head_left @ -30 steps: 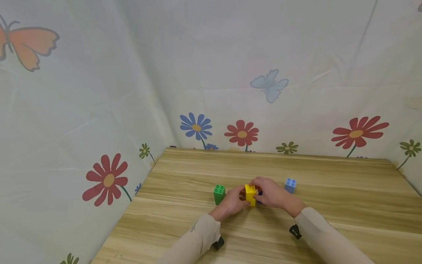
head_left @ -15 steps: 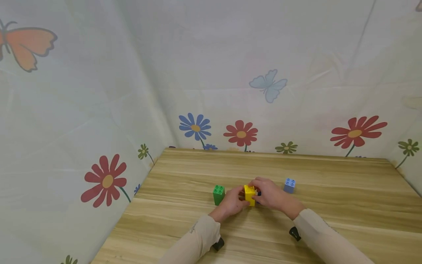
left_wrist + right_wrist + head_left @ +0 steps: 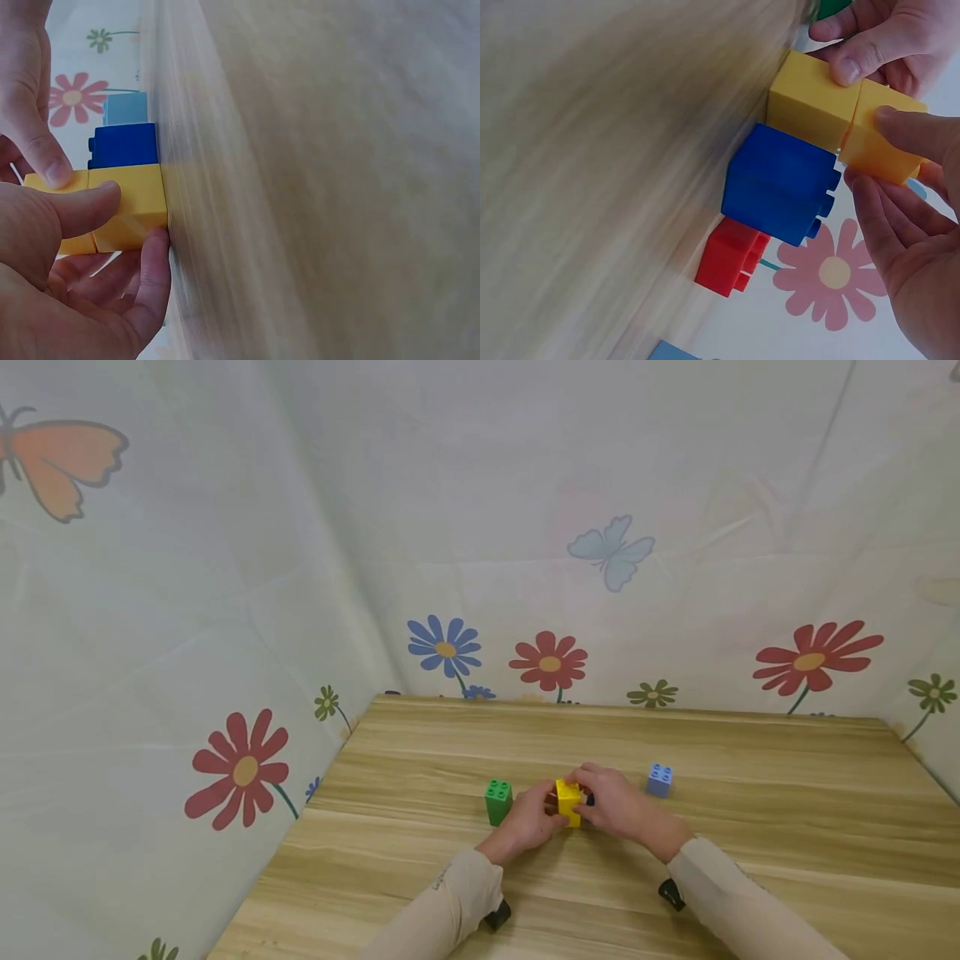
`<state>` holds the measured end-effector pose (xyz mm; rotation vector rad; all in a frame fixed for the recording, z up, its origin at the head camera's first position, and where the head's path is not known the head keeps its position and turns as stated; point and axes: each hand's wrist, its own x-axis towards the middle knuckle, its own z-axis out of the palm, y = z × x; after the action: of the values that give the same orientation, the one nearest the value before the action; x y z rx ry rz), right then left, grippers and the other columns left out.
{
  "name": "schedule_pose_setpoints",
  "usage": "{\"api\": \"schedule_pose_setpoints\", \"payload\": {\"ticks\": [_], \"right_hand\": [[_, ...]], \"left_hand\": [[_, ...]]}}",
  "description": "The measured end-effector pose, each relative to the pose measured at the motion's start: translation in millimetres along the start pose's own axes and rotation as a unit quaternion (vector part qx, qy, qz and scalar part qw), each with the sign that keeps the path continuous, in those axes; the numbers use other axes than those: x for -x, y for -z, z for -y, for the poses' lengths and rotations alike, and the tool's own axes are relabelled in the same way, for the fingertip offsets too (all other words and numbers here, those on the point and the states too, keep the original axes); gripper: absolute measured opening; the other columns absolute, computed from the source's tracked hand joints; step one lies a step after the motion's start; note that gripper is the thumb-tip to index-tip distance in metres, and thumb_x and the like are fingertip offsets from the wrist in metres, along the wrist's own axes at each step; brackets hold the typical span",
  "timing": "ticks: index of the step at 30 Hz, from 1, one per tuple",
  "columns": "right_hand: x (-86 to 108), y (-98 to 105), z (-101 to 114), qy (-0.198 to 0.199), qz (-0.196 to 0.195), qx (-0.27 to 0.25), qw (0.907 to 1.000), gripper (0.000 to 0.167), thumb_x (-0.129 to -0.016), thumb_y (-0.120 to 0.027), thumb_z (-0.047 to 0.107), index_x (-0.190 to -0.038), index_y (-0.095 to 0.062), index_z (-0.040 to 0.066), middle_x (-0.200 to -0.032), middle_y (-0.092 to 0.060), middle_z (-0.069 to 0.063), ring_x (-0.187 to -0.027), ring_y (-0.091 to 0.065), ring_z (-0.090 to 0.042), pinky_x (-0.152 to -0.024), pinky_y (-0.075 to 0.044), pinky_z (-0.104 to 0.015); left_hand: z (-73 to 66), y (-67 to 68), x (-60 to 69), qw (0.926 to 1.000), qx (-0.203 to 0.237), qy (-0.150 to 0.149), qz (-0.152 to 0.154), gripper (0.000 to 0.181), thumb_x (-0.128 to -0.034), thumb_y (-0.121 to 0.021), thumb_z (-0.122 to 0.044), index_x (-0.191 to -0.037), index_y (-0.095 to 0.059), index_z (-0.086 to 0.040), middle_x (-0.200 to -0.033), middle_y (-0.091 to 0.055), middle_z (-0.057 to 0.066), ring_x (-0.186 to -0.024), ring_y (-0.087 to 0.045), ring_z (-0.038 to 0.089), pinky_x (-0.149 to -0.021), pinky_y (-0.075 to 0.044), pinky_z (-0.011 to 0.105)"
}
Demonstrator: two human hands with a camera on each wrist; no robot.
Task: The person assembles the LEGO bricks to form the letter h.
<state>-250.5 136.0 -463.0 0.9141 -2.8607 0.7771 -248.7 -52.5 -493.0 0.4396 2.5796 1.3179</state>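
Note:
Two yellow building blocks stand one on top of the other on the table, the lower block [image 3: 810,94] meeting the upper block [image 3: 877,146] at a thin seam. My left hand [image 3: 528,817] grips the lower one between thumb and fingers. With thumb and fingertips, my right hand [image 3: 613,800] pinches the upper one. Close beside the yellow pair is a dark blue block [image 3: 769,180], mostly hidden behind my right hand in the head view. A red block [image 3: 731,255] sits past the blue one in the right wrist view.
Just left of my left hand a green block [image 3: 498,803] stands upright. A light blue block [image 3: 660,780] is beyond my right hand. The wooden table [image 3: 750,827] meets a flower-printed cloth [image 3: 480,552] at its back edge. Black pieces [image 3: 671,894] show under the cuffs.

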Motion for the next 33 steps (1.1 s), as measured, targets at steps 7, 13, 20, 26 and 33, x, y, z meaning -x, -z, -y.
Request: {"api": "schedule_pose_setpoints", "payload": {"ticks": [7, 13, 20, 26, 33], "right_hand": [[0.5, 0, -1, 0.005, -0.008, -0.002, 1.0000, 0.031, -0.091, -0.083, 0.005, -0.119, -0.070, 0.002, -0.114, -0.068, -0.011, -0.091, -0.063, -0.025, -0.087, -0.059, -0.042], [-7.6, 3, -2, 0.008, 0.005, 0.001, 1.0000, 0.030, -0.091, -0.083, 0.004, -0.118, -0.070, 0.000, -0.105, -0.066, -0.007, -0.087, -0.061, -0.024, -0.080, -0.057, -0.037], [-14.1, 3, -3, -0.001, 0.015, -0.010, 0.9998, 0.030, -0.092, -0.082, 0.004, -0.118, -0.070, 0.000, -0.105, -0.067, -0.007, -0.088, -0.061, -0.023, -0.083, -0.058, -0.036], [-11.9, 0, -5, -0.018, 0.008, -0.010, 0.9998, 0.032, -0.091, -0.083, 0.004, -0.119, -0.069, 0.000, -0.109, -0.067, -0.008, -0.091, -0.062, -0.024, -0.085, -0.058, -0.038], [-12.2, -1, -6, -0.015, -0.001, -0.006, 0.9999, 0.033, -0.090, -0.084, 0.004, -0.119, -0.069, 0.001, -0.110, -0.068, -0.010, -0.090, -0.062, -0.023, -0.085, -0.059, -0.039]], "left_hand": [[-0.1, -1.2, -0.9, 1.0000, 0.000, 0.001, 0.001, 0.036, -0.0983, -0.073, 0.000, -0.133, -0.063, -0.003, -0.128, -0.067, 0.017, -0.114, -0.068, 0.031, -0.101, -0.056, 0.044], [0.6, -0.2, -3.1, 0.9999, 0.003, 0.012, -0.003, 0.035, -0.0994, -0.072, -0.003, -0.133, -0.063, -0.003, -0.127, -0.067, 0.016, -0.113, -0.068, 0.029, -0.100, -0.056, 0.042], [-0.8, 1.4, -5.0, 0.9998, 0.000, 0.020, -0.006, 0.033, -0.0996, -0.071, -0.001, -0.131, -0.064, -0.001, -0.127, -0.067, 0.018, -0.115, -0.067, 0.031, -0.099, -0.057, 0.042], [-4.9, -1.0, -5.8, 0.9997, -0.010, 0.018, -0.012, 0.031, -0.0996, -0.071, 0.000, -0.130, -0.064, 0.000, -0.125, -0.068, 0.017, -0.113, -0.068, 0.030, -0.097, -0.058, 0.040], [-5.8, -1.6, -8.4, 0.9997, -0.015, 0.015, -0.014, 0.031, -0.0986, -0.072, 0.000, -0.129, -0.064, 0.000, -0.124, -0.069, 0.018, -0.112, -0.069, 0.030, -0.097, -0.058, 0.039]]}}
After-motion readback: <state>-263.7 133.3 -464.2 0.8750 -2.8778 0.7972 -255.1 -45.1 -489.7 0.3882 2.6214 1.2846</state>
